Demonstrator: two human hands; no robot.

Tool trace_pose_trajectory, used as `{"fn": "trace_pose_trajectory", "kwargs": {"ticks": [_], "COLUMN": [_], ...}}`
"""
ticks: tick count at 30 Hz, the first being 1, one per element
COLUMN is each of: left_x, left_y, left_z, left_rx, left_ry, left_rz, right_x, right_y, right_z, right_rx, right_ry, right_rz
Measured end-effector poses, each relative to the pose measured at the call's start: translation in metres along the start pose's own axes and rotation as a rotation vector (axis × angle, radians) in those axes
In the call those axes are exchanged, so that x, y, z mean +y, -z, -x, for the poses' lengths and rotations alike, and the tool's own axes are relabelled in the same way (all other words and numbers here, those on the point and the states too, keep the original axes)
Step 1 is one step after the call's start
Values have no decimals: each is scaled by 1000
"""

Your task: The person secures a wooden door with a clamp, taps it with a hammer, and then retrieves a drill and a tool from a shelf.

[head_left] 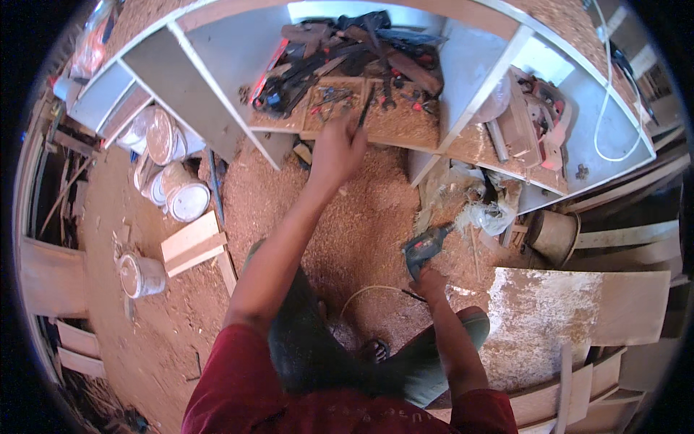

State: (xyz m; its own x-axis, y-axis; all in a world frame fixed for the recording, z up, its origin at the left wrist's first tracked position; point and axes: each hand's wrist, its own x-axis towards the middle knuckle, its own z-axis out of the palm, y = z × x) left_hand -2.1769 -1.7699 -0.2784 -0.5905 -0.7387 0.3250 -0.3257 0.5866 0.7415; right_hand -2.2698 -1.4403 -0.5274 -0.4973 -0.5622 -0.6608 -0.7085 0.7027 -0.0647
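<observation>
My left hand (340,150) reaches forward to the front of a middle shelf, its fingers closed. A thin dark rod-like tool (368,107) rises from the fingertips; its exact kind cannot be made out. Close beyond the hand, a shallow wooden tray (352,85) holds small metal pieces and bits. Lower and to the right, my right hand (431,284) grips the handle of a dark green power drill (423,249) that points away to the right. Its cable (376,287) curves down beside my knee.
A heap of hand tools (340,47) fills the middle shelf. A red-and-brown power tool (551,126) lies in the right compartment. White buckets (189,201) and wood offcuts (194,242) stand left, on sawdust. A worn white board (549,307) and a brown bucket (554,236) are at right.
</observation>
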Motion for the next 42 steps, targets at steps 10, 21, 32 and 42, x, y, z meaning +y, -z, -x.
{"fn": "trace_pose_trajectory", "kwargs": {"ticks": [10,21,32,42], "left_x": [-24,23,72,25], "left_y": [-19,-95,-83,-55], "left_z": [-62,-235,-267,-304], "left_rx": [299,-546,-612,-348], "left_ry": [-193,-575,-862,-689], "left_rz": [-385,-661,-771,-543], "right_x": [-9,-111,-101,-106], "right_y": [165,427,415,417], "right_z": [42,-6,-22,-31], "right_rx": [1100,2065,2146,2181], "right_ry": [231,287,245,315], "right_rz": [-541,-750,-525,-609]}}
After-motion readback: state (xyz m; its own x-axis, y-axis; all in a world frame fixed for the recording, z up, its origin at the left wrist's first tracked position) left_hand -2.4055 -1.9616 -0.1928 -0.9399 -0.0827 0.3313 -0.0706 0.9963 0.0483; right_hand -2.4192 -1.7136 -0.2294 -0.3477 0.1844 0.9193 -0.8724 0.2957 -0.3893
